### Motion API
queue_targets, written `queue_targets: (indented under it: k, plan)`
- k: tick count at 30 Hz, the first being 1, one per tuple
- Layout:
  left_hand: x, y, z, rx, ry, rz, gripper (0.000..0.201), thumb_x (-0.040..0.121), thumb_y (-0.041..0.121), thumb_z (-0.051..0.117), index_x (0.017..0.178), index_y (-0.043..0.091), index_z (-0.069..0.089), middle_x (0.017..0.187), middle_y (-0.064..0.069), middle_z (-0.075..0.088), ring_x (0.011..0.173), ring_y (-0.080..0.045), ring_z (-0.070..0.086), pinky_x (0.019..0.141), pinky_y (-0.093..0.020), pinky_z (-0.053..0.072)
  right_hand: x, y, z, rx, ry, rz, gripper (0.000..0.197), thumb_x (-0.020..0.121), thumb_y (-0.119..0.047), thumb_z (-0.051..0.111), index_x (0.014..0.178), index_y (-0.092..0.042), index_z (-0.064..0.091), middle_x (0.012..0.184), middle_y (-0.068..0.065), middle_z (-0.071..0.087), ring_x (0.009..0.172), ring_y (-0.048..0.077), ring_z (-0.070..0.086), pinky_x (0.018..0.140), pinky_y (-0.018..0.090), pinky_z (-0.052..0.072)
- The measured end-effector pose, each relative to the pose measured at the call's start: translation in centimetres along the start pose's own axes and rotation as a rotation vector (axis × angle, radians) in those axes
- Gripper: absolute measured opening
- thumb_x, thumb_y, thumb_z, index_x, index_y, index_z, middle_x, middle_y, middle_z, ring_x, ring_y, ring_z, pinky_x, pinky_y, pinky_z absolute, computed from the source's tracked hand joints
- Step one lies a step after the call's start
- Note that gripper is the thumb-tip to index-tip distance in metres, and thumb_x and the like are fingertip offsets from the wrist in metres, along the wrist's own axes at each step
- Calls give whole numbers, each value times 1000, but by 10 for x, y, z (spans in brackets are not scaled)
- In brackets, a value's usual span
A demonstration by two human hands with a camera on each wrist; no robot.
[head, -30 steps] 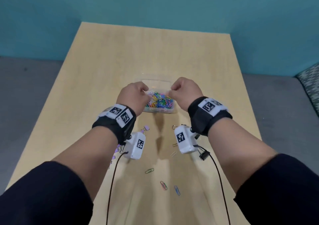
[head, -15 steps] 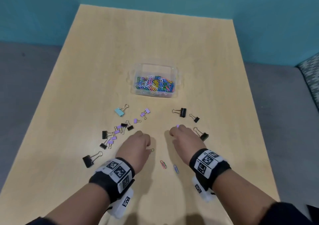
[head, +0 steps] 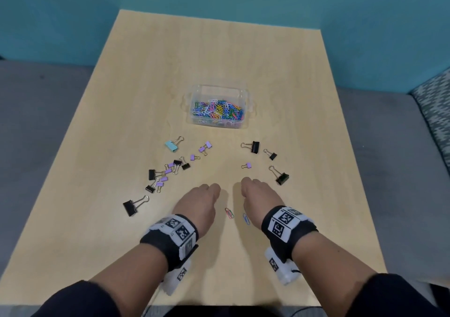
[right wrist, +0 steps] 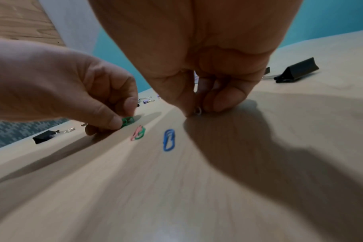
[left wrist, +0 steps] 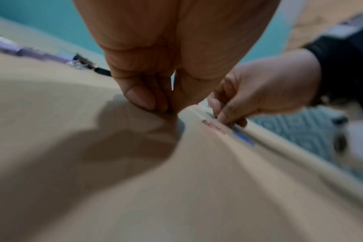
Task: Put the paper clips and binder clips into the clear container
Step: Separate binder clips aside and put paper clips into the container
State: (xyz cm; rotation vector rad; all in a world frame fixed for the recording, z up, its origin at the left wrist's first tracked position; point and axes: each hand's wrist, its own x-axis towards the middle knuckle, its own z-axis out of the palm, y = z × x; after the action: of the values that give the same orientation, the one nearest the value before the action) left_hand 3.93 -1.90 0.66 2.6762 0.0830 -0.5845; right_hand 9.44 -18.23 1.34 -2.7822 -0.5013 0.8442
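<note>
bare table beyond clear container, binder clips flanking hands

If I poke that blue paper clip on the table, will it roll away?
Probably not: the blue paper clip lies flat on the table, so it would likely slide. It looks thin and light, so fingers may struggle to lift it off the smooth wood.

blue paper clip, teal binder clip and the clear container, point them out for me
blue paper clip point(right wrist: 169, 139), right wrist view, middle of its loops
teal binder clip point(head: 171, 145), head view, its teal body
clear container point(head: 246, 95), head view, right rim
</note>
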Motion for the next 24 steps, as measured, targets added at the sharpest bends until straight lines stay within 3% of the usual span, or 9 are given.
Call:
queue_targets:
  k: [2, 5, 8, 10, 12, 14, 16, 19, 24]
  plan:
    - [-1, -3, -3, -451, 36, -169, 32, 83, -1, 40, 101, 17, 59, 94, -1, 61, 79, -23, 58, 72, -37, 50, -5, 3, 0, 283, 34, 124, 26, 79, 1, 40, 96, -15, 49, 82, -2, 51, 76, 24, 53, 60, 31, 43]
    - [-9, -4, -18, -1424, 11, -422, 24, 84, -12, 40, 83, 1, 60, 66, -13, 63, 65, -29, 62, 67, -40, 57, -16, 7, -6, 1177, 21, 349, 24, 82, 5, 37, 83, -7, 58, 73, 10, 56, 57, 22, 57, 55, 29, 47]
    - [-14, -8, -26, -1715, 1, -429, 25, 81, -18, 36, 75, -2, 55, 68, -18, 63, 64, -30, 62, 59, -32, 56, -27, 11, -10, 1584, -46, 395, 28, 80, 14, 33, 76, -2, 56, 70, 15, 54, 53, 21, 52, 47, 27, 44]
    - [-13, -8, -19, -1583, 9, -412, 26, 78, -16, 39, 73, 3, 57, 71, -17, 61, 57, -25, 56, 54, -31, 47, -29, 12, -7, 1488, -52, 401, 26, 78, 11, 36, 76, -5, 57, 70, 12, 55, 50, 17, 45, 45, 25, 35]
    - [-10, -6, -9, -1271, 11, -330, 24, 77, -8, 48, 73, 12, 60, 65, -8, 55, 51, -19, 47, 51, -28, 36, -31, 12, -1, 1133, -22, 338, 14, 79, -2, 48, 76, -11, 58, 66, 3, 57, 50, 15, 43, 47, 24, 31]
    - [-9, 0, -2, -902, 11, -184, 22, 77, 2, 54, 81, 21, 64, 65, 3, 56, 54, -13, 49, 53, -27, 40, -34, 10, 4, 666, 10, 228, 1, 78, -15, 56, 78, -15, 55, 66, -5, 57, 55, 14, 48, 49, 25, 33]
    - [-8, 7, 3, -529, -3, -24, 26, 79, 9, 55, 95, 28, 64, 81, 10, 59, 71, -9, 57, 67, -26, 48, -36, 7, 12, 305, -5, 162, 9, 80, -22, 58, 83, -17, 51, 74, -2, 57, 61, 16, 51, 49, 28, 33]
    - [-4, 9, 13, -141, -37, 145, 27, 85, 14, 50, 106, 28, 59, 95, 5, 53, 82, -20, 56, 75, -33, 48, -34, 1, 21, 176, 7, 132, 6, 85, -18, 52, 86, -15, 47, 85, 4, 55, 70, 23, 54, 51, 29, 32]
    - [0, 8, 20, -39, -14, 191, 11, 87, 14, 52, 94, 23, 52, 90, 1, 47, 73, -24, 51, 67, -36, 47, -34, -1, 27, 153, 33, 120, 5, 93, -18, 48, 89, -15, 47, 96, 7, 53, 82, 26, 55, 64, 31, 39]
